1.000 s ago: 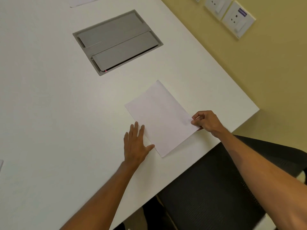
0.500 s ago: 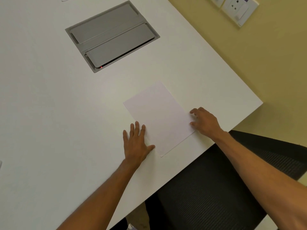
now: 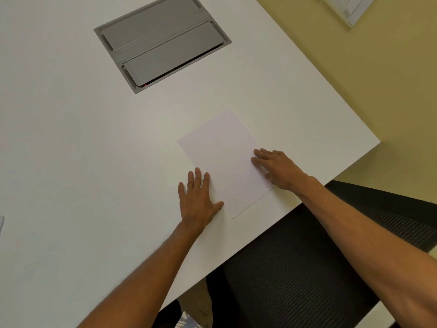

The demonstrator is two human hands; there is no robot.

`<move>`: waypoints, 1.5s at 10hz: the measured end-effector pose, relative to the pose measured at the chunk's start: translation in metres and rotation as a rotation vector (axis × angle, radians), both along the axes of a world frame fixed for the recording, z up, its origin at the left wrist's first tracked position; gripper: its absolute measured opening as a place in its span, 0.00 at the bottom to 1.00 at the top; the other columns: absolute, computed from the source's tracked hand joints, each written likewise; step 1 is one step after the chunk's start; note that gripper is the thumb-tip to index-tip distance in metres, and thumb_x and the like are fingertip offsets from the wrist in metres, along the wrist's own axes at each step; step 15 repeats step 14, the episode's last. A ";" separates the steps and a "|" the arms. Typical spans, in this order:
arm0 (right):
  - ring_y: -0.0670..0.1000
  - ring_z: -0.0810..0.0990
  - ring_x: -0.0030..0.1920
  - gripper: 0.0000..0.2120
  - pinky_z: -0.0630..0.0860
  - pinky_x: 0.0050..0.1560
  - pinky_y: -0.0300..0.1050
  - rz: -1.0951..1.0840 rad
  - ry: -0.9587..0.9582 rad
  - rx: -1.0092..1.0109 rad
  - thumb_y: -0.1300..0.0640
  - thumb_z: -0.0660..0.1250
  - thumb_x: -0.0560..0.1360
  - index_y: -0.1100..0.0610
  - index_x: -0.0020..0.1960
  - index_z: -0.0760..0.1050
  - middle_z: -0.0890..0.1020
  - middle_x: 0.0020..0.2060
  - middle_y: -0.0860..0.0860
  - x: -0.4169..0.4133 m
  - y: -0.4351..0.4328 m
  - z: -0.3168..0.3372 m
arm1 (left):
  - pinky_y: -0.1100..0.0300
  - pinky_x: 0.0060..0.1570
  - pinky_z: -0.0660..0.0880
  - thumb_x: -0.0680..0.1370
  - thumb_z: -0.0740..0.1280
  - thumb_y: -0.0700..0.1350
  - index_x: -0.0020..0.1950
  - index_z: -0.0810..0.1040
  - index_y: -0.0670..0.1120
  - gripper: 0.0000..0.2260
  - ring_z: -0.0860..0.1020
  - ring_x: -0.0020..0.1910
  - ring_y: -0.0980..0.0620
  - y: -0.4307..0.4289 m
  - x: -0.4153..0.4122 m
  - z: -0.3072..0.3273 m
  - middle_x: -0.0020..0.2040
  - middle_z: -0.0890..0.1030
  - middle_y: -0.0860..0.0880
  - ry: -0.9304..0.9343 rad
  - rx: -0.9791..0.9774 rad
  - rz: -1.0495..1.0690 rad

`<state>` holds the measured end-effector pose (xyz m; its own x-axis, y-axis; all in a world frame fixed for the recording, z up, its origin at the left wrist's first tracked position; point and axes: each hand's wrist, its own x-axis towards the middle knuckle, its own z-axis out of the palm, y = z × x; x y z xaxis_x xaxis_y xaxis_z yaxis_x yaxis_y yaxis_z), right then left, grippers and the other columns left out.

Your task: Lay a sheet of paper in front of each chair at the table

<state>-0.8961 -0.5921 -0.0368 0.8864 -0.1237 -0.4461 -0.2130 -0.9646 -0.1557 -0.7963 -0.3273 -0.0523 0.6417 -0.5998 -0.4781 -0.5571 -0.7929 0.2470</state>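
Near the table's corner, seen from the head camera, a white sheet of paper lies flat on the white top, directly in front of a black mesh chair pushed up to the edge. The left hand rests palm down with fingers spread, holding nothing, its thumb and forefinger touching the sheet's left edge. The right hand also lies flat and loose, fingertips pressing on the sheet's right side, gripping nothing. A grey cable hatch sits further in, well apart from the paper. This seat appears served, apart perhaps from a last squaring-up. A pale sliver at the far left edge may be another sheet; I cannot tell. Other chairs are out of view, so how many places are left cannot be judged.
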 end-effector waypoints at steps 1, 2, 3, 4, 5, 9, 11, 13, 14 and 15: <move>0.53 0.54 0.81 0.34 0.55 0.77 0.52 0.003 -0.010 -0.012 0.65 0.67 0.78 0.54 0.80 0.58 0.55 0.81 0.53 0.001 0.001 0.000 | 0.39 0.80 0.45 0.76 0.64 0.68 0.84 0.47 0.49 0.45 0.42 0.83 0.43 0.000 0.000 0.000 0.84 0.42 0.46 -0.010 0.017 -0.005; 0.54 0.55 0.81 0.33 0.57 0.76 0.53 0.011 -0.032 -0.019 0.65 0.67 0.77 0.55 0.79 0.60 0.57 0.81 0.53 0.001 0.003 0.001 | 0.39 0.80 0.45 0.76 0.64 0.69 0.84 0.48 0.50 0.45 0.42 0.83 0.43 0.000 0.000 -0.002 0.85 0.43 0.46 -0.013 0.015 -0.001; 0.54 0.56 0.81 0.33 0.57 0.76 0.54 0.014 -0.037 -0.032 0.64 0.68 0.77 0.54 0.79 0.60 0.58 0.81 0.53 0.001 0.003 0.001 | 0.39 0.80 0.45 0.76 0.64 0.69 0.84 0.48 0.50 0.45 0.43 0.83 0.43 0.000 0.000 -0.003 0.85 0.43 0.46 -0.015 0.013 -0.002; 0.54 0.56 0.81 0.33 0.57 0.76 0.54 0.011 -0.033 -0.031 0.64 0.67 0.78 0.55 0.79 0.60 0.57 0.81 0.53 0.001 0.003 0.000 | 0.39 0.80 0.45 0.76 0.64 0.68 0.84 0.48 0.49 0.45 0.43 0.83 0.43 0.000 -0.001 -0.003 0.85 0.43 0.45 -0.011 0.011 0.002; 0.54 0.55 0.81 0.34 0.56 0.76 0.53 0.015 -0.030 -0.027 0.63 0.67 0.77 0.54 0.80 0.59 0.57 0.81 0.53 0.000 0.005 0.000 | 0.39 0.80 0.45 0.76 0.63 0.69 0.84 0.47 0.48 0.45 0.43 0.83 0.44 0.001 -0.001 -0.001 0.85 0.43 0.46 -0.008 -0.011 0.021; 0.56 0.58 0.80 0.33 0.58 0.76 0.52 -0.042 -0.082 -0.032 0.59 0.68 0.77 0.54 0.80 0.61 0.60 0.80 0.54 -0.018 0.007 0.018 | 0.40 0.79 0.45 0.79 0.55 0.68 0.83 0.52 0.48 0.39 0.45 0.84 0.46 0.030 -0.002 0.018 0.85 0.45 0.46 -0.067 -0.047 0.096; 0.58 0.62 0.78 0.33 0.59 0.75 0.54 -0.074 -0.109 -0.007 0.58 0.70 0.77 0.55 0.79 0.63 0.62 0.79 0.56 -0.024 0.022 0.035 | 0.41 0.80 0.42 0.79 0.54 0.68 0.84 0.49 0.48 0.39 0.42 0.83 0.47 0.052 -0.011 0.038 0.84 0.41 0.47 -0.076 -0.037 0.160; 0.59 0.65 0.77 0.30 0.61 0.74 0.54 -0.046 -0.218 0.008 0.57 0.69 0.78 0.55 0.78 0.65 0.64 0.79 0.56 -0.014 0.045 0.070 | 0.43 0.79 0.39 0.79 0.53 0.68 0.84 0.47 0.49 0.39 0.40 0.83 0.48 0.083 -0.012 0.068 0.84 0.40 0.48 -0.155 -0.062 0.217; 0.59 0.66 0.77 0.28 0.63 0.73 0.55 -0.042 -0.281 0.033 0.57 0.69 0.79 0.56 0.77 0.66 0.65 0.78 0.56 0.004 0.065 0.091 | 0.43 0.80 0.39 0.80 0.53 0.67 0.84 0.45 0.49 0.39 0.39 0.83 0.48 0.102 -0.003 0.087 0.84 0.39 0.48 -0.229 -0.074 0.232; 0.59 0.66 0.77 0.28 0.63 0.73 0.55 -0.042 -0.281 0.033 0.57 0.69 0.79 0.56 0.77 0.66 0.65 0.78 0.56 0.004 0.065 0.091 | 0.43 0.80 0.39 0.80 0.53 0.67 0.84 0.45 0.49 0.39 0.39 0.83 0.48 0.102 -0.003 0.087 0.84 0.39 0.48 -0.229 -0.074 0.232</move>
